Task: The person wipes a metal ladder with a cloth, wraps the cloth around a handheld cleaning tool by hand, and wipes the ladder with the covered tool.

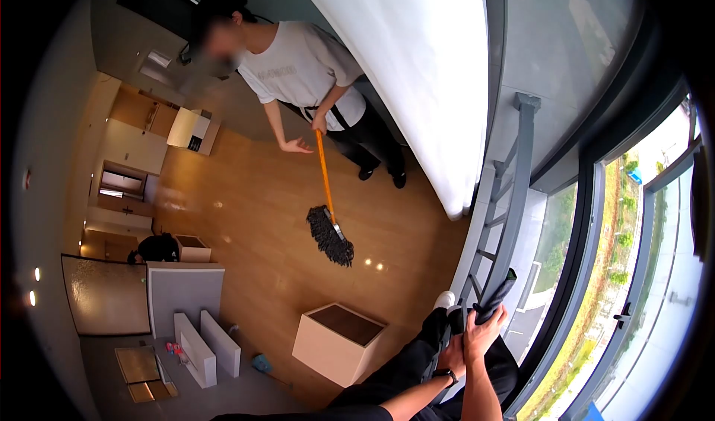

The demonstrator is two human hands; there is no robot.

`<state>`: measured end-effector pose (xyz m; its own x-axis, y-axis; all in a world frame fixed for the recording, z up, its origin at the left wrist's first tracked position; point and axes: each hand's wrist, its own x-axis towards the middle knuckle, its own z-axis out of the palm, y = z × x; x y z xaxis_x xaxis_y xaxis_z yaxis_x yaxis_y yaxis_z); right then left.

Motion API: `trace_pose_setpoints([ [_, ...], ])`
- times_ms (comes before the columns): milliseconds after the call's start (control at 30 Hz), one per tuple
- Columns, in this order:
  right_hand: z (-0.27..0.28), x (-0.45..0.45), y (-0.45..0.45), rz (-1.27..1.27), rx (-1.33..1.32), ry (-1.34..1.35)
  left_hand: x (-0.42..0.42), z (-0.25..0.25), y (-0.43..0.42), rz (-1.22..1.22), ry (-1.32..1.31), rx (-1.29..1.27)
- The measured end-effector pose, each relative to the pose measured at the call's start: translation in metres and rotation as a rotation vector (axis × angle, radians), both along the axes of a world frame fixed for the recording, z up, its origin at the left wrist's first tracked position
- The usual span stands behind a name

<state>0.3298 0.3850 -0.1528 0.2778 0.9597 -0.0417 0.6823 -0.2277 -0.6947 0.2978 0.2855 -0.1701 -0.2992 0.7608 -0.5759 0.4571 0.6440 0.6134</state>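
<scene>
My right hand is closed around the lower end of a black, rod-shaped object with a ribbed surface. That object slants up beside the grey metal railing, near the window; its exact kind is not clear. My left hand, with a dark band at its wrist, is just left of the right hand. Its fingers are curled in front of my dark clothing, and what they hold, if anything, is hidden. A white shoe shows beyond my dark trousers.
Another person stands on the wooden floor, one hand on an orange-handled mop. A pale open box sits near my legs. A white curtain hangs by the railing. Low grey partitions stand at lower left.
</scene>
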Motion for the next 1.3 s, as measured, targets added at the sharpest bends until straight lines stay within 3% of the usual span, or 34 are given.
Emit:
trace_pose_setpoints([
  [400, 0.001, 0.001, -0.001, 0.026, 0.024, -0.004, 0.001, 0.038, 0.017, 0.051, 0.019, 0.063],
  [767, 0.010, -0.004, 0.004, 0.032, 0.042, 0.039, 0.003, 0.000, -0.001, 0.058, 0.041, 0.056],
  [1300, 0.002, -0.001, 0.002, 0.038, 0.001, -0.019, 0.001, 0.010, 0.005, 0.029, 0.026, 0.010],
])
